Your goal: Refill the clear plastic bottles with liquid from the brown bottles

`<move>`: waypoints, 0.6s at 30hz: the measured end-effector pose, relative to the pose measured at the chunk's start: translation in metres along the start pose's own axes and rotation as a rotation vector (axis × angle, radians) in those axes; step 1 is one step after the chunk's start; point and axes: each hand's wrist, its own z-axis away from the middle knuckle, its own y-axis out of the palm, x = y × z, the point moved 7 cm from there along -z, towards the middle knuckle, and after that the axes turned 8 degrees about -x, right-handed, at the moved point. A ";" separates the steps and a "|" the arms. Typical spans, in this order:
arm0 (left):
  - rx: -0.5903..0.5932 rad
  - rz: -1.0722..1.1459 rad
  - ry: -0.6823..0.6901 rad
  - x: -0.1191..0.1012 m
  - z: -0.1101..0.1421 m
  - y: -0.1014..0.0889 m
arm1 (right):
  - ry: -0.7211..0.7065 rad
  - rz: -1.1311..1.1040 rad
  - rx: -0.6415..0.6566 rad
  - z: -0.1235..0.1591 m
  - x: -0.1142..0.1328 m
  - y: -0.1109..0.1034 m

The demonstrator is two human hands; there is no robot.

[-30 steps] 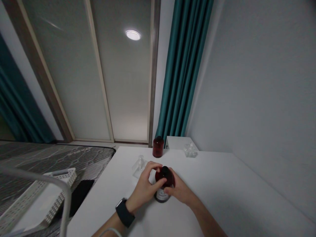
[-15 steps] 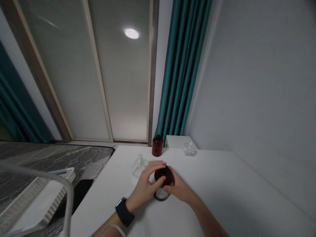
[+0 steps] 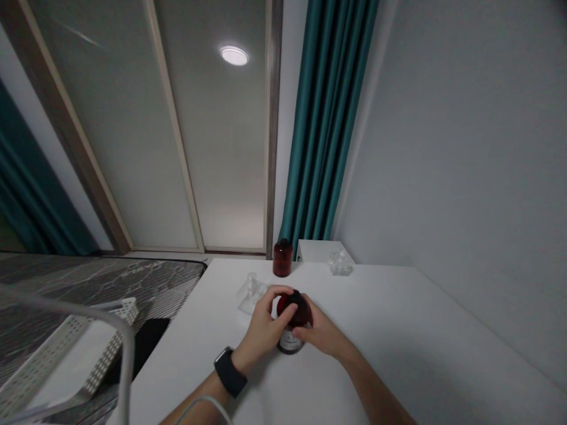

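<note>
A dark red-brown bottle [image 3: 290,340] with a pale label stands on the white table [image 3: 354,354], between my two hands. My right hand [image 3: 316,330] wraps round its right side, thumb across the front. At the top, the fingers and thumb of my left hand [image 3: 270,319] close about the bottle's black cap [image 3: 296,298]. A dark watch is on my left wrist. Just left of the bottle lies a clear plastic piece [image 3: 251,290], its exact kind hard to make out. Farther back stands a second red-brown bottle [image 3: 282,258], also dark-capped.
At the table's back right sits a clear faceted object [image 3: 340,264] near a white box-like surface [image 3: 321,251]. A white perforated basket [image 3: 100,360] is low on the left, beyond the table edge. A pale curved bar [image 3: 126,354] crosses the lower left. Teal curtains hang behind.
My left thumb and fingers have shifted and drawn in slightly around the cap. My right hand keeps its hold, and the bottle stays in place. The view has tilted a little.
</note>
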 end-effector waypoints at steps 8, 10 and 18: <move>-0.084 0.118 -0.017 -0.008 -0.007 -0.005 | -0.001 -0.015 -0.001 0.001 0.001 0.001; -0.092 0.102 0.016 -0.017 -0.010 -0.011 | -0.006 0.002 -0.012 0.001 0.002 0.000; 0.003 -0.106 0.275 -0.061 -0.013 -0.053 | 0.010 0.080 -0.032 0.002 0.004 -0.001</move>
